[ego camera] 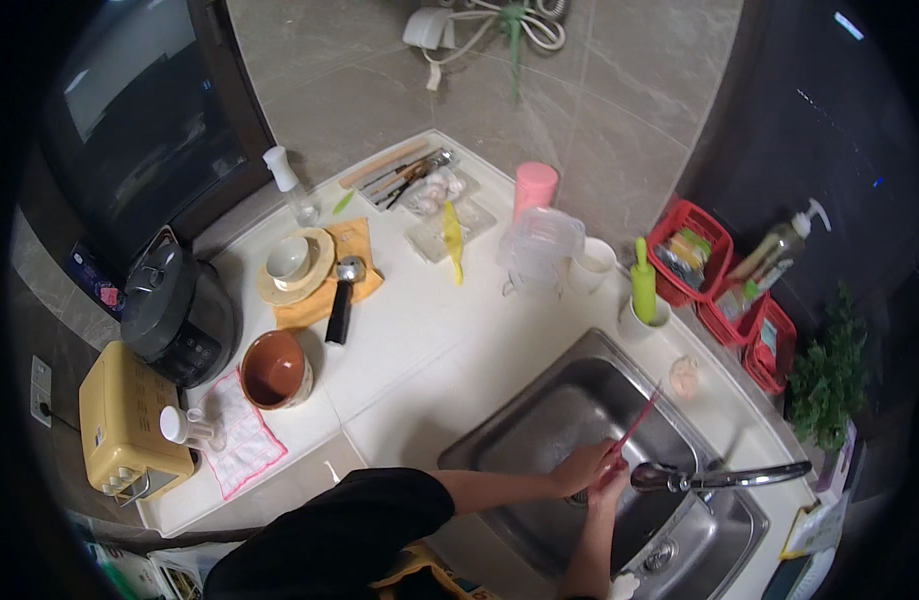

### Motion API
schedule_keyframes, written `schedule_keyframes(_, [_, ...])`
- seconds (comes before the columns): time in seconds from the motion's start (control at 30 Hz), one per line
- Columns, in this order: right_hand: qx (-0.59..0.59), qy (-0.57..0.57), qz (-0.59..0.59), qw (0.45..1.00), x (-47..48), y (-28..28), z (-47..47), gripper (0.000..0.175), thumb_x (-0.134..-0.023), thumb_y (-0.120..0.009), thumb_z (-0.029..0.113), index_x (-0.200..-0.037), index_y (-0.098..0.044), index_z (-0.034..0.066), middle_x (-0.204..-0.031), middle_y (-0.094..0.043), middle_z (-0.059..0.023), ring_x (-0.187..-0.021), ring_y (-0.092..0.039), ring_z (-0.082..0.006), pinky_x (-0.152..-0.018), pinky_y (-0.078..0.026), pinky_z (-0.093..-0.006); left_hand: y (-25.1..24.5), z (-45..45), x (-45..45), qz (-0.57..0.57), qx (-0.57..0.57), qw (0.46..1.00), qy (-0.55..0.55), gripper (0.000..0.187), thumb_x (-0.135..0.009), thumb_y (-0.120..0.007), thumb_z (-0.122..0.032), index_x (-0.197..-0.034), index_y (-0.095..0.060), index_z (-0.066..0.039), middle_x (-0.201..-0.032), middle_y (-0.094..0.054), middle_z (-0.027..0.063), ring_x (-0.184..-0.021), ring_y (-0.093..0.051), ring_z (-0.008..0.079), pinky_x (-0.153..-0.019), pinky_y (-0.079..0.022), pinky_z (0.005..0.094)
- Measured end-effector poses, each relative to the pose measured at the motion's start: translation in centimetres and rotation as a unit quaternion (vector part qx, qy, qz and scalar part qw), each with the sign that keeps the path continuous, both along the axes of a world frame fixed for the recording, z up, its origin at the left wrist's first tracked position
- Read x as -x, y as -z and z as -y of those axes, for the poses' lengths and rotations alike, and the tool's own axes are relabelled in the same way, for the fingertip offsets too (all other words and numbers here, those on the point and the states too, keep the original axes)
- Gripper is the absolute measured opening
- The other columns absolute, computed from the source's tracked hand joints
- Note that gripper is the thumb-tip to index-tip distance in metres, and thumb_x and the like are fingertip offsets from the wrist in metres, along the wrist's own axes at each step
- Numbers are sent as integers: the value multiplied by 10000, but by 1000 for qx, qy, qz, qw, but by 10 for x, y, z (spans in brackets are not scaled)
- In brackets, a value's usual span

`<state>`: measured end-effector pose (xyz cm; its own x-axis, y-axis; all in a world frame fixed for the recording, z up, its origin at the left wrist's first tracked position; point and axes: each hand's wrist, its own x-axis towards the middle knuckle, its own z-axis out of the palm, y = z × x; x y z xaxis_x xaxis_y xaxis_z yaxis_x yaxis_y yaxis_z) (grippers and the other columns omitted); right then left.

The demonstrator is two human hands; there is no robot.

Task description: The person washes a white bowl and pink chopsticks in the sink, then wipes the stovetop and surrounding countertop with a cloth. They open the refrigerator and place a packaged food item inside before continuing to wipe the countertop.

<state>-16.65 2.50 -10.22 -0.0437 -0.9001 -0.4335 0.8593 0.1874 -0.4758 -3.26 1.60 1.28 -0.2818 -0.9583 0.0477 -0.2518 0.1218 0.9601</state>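
Note:
Over the large bowl of the stainless steel sink (538,409), both hands meet on a slender pink-red utensil (638,424), perhaps a knife. My left hand (581,471) grips it near its lower end. Just below, my right hand (609,484) closes around that same end, touching the left. The thin tip points up and right toward the sink's rim. Part of the utensil is hidden by my fingers. The chrome faucet (673,478) reaches in from the right, its head close beside my right hand. No water stream can be made out.
A smaller sink basin (680,551) adjoins on the right. Along the back edge are a white cup with a green-handled tool (644,289), red baskets (688,255) and a soap bottle (774,251). A brown pot (274,371), rice cooker (178,315) and yellow toaster oven (129,424) stand left.

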Motion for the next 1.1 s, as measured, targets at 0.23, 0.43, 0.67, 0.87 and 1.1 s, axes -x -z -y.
schedule_keyframes(0.23, [-168, -179, -804, 542, 14, -8, -38, 236, -762, -604, 193, -928, -640, 29, -958, -609, -194, -918, -584, -348, -822, -444, -413, -70, 68, -179, -86, 8, 996, 31, 257, -951, -432, -277, -1041, -525, -55, -915, -593, 64, -838, -574, 195, -746, -448, 325])
schedule_keyframes(0.43, [-168, -133, -817, 535, 14, -69, -61, 306, -816, -546, 168, -1051, -597, -22, -941, -603, -278, -861, -588, -376, -800, -442, -427, -114, 261, -465, 379, 270, 836, -291, 67, -756, -534, -11, -814, -553, 17, -716, -619, 207, -682, -625, 360, -589, -499, 453])
schedule_keyframes(0.67, [-219, -36, -846, 485, -9, -108, -64, 220, -761, -604, 114, -878, -568, -69, -1005, -523, -279, -984, -463, -448, -907, -357, -467, 20, 393, -638, 579, 74, 765, -273, 195, -797, -576, -173, -949, -629, -63, -855, -632, 191, -784, -618, 326, -688, -472, 449])
schedule_keyframes(0.87, [-179, 47, -880, 438, 14, -126, -89, 106, -755, -594, 75, -801, -585, -20, -886, -552, -214, -855, -524, -374, -755, -437, -427, 34, 417, -691, 589, 110, 750, -279, 417, -884, -497, -395, -874, -594, 10, -847, -617, 229, -809, -619, 350, -693, -468, 465])
schedule_keyframes(1.1, [-261, 142, -862, 410, 105, -136, -85, 204, -799, -640, 203, -788, -607, 2, -766, -605, -203, -707, -596, -374, -636, -465, -430, -68, 388, -579, 426, 344, 818, -180, 345, -931, -467, -219, -1183, -514, 11, -1114, -542, 200, -1029, -542, 331, -862, -431, 366])
